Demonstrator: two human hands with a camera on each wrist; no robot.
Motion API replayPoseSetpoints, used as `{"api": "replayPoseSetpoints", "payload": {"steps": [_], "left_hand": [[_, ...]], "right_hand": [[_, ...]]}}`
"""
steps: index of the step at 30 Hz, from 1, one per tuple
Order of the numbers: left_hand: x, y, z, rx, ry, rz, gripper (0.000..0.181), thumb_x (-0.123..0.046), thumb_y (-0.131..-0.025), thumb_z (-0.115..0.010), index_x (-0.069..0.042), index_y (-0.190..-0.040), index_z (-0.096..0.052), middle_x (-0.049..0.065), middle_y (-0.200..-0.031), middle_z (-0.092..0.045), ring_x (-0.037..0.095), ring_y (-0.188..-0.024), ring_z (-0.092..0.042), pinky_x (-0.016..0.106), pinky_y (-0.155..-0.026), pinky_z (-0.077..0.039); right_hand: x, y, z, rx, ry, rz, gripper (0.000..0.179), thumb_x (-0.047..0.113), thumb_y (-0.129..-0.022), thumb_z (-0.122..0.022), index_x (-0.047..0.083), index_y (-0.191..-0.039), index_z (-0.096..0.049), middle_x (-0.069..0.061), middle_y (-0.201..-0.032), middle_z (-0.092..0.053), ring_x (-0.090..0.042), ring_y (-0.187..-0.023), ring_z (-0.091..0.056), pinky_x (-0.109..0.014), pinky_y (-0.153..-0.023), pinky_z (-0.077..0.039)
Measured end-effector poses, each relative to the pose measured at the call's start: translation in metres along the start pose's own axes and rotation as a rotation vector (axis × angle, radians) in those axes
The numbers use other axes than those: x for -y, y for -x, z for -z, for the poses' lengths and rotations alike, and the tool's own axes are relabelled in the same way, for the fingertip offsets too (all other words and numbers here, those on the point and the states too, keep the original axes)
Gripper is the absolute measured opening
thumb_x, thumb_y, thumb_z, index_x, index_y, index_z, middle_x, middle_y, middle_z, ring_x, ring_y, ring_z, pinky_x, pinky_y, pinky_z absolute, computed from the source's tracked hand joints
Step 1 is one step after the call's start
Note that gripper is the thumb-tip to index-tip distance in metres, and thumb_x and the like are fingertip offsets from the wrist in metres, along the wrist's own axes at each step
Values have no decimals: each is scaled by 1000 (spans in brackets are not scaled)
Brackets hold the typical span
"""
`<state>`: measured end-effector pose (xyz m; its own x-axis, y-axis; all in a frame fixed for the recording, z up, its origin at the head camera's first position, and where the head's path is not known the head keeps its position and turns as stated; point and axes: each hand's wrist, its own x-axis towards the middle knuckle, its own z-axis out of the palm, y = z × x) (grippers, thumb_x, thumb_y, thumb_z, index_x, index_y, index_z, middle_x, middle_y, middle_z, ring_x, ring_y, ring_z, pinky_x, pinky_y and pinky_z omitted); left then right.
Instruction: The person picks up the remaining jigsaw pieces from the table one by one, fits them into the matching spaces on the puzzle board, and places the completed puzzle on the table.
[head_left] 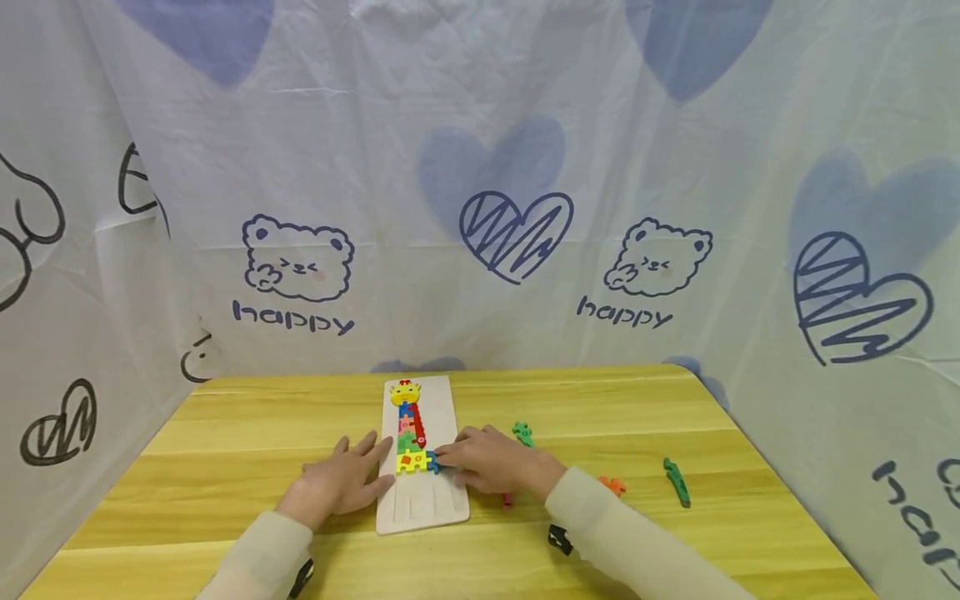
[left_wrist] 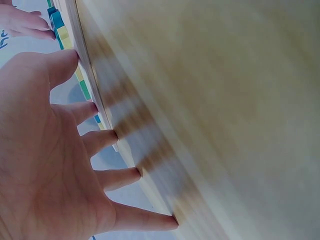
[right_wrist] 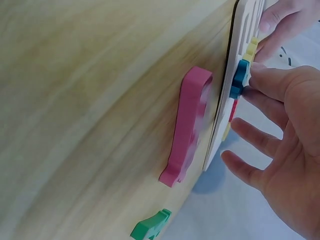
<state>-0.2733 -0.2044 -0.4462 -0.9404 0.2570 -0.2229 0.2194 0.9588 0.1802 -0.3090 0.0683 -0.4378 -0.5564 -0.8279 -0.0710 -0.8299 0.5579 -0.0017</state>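
Bright, even light fills the head view here, the curtain (head_left: 405, 342) pale and its printed lines crisp. Over to the left wrist: dimmer, hazy, and the left grip (left_wrist: 60, 150) lays soft brown shadows along the bench (left_wrist: 240, 100), whose grain smears out of focus. Right wrist: same haze, grain blurring toward the left edge.

Makeshift booth, with heart-patterned cloth walls (head_left: 397, 183) around a table (head_left: 585, 400).

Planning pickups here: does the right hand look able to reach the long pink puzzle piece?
Probably yes: the pink piece lies nearby with nothing on it, though the right hand grips a blue puzzle piece.
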Motion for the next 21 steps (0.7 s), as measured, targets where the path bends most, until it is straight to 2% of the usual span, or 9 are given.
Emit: {"api": "replayPoseSetpoints", "payload": {"steps": [21], "left_hand": [[-2,1,1,0,2,5,70,-56,-105,-48,-19,-163,-33,17,-170,-29,64,-147,-28,94,-89,-31]], "right_hand": [[2,-2,-2,18,23,-20,44,30,-107,-56,26,-150,-55,12,-157,-52,-18,-133,-57,-38,-105,-51]]}}
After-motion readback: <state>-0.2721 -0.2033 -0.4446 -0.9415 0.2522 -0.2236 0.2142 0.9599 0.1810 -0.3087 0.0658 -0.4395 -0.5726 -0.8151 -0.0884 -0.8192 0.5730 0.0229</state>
